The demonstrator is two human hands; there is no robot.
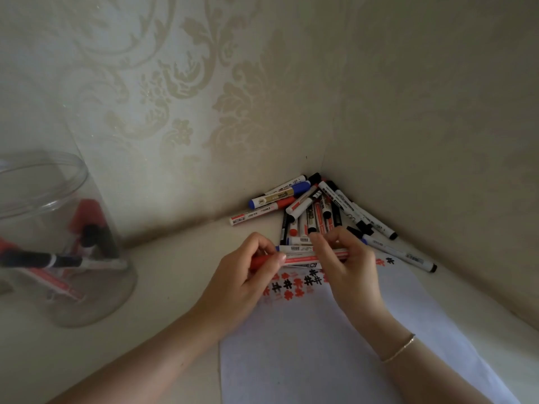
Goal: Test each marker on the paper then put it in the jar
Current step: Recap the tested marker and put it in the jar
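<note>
At mid-frame a red marker point(303, 259) lay crosswise above the paper point(335, 345), left hand point(248, 275) pinching its cap, right hand point(347, 258) its barrel; the jar point(96, 223) stood at far left, nearer the left hand.

Wallpaper point(180, 91) — cream, pale beige damask of scrolls and flowers.
Paper point(335, 354) — white, with rows of red and black marks point(294, 282) near its far end.
Markers point(315, 208) — white barrels with black, red and blue caps, one gold label.
Held marker point(303, 259) — white and red, with a red cap.
Jar point(58, 243) — clear, with red and black markers inside.
Bracelet point(399, 349) — thin, gold.
</note>
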